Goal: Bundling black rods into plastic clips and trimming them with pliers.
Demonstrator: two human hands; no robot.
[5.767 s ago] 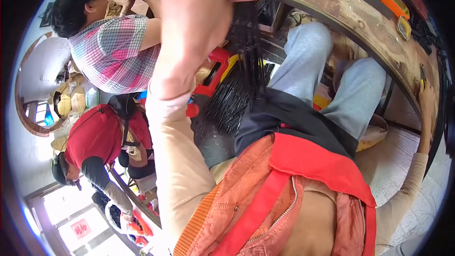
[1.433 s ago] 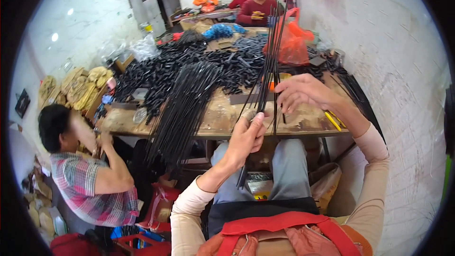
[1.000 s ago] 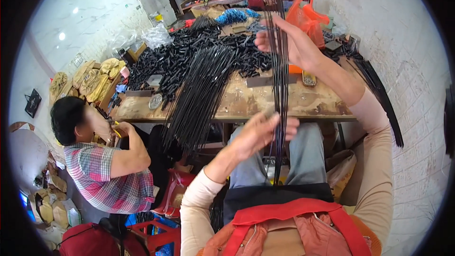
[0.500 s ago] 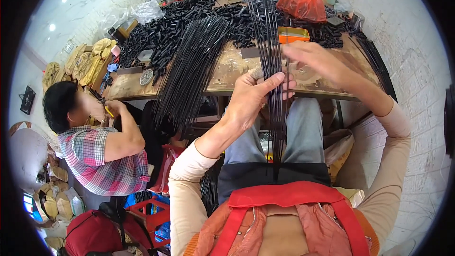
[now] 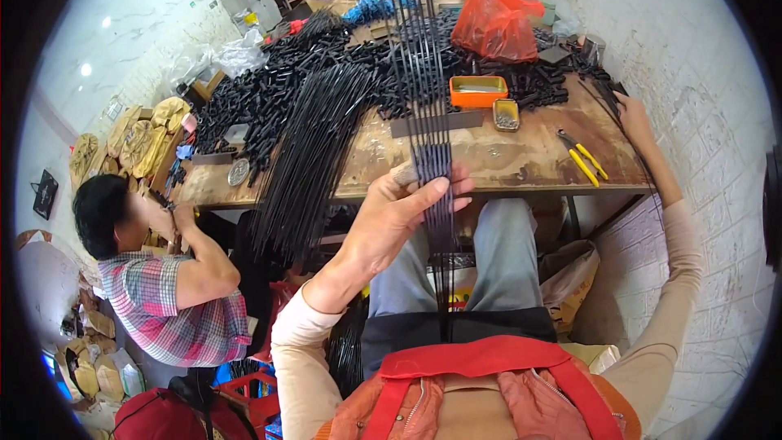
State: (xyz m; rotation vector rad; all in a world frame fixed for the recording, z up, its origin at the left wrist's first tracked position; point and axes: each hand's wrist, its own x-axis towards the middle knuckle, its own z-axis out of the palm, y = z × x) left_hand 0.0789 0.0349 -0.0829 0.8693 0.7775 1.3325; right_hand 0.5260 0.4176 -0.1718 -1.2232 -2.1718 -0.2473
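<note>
My left hand is closed around a bundle of thin black rods above my lap. Fanned slightly apart at the top, the rods stand nearly upright, their lower ends reaching my dark apron. My right hand is stretched out to the table's right edge, fingers bent around thin black rods lying there; the fingertips are partly hidden. A big pile of similar rods lies to the left, hanging over the table's front edge. Yellow-handled pliers rest on the wood between my hands.
The wooden table holds a heap of short black parts, an orange container, a small dish of tiny pieces and a red plastic bag. A co-worker sits at left. A white wall stands close at right.
My right hand has gone from beside the left-hand bundle to the rods at the table's right edge. The view has shifted, uncovering the pliers and small dish. The left hand keeps its hold.
</note>
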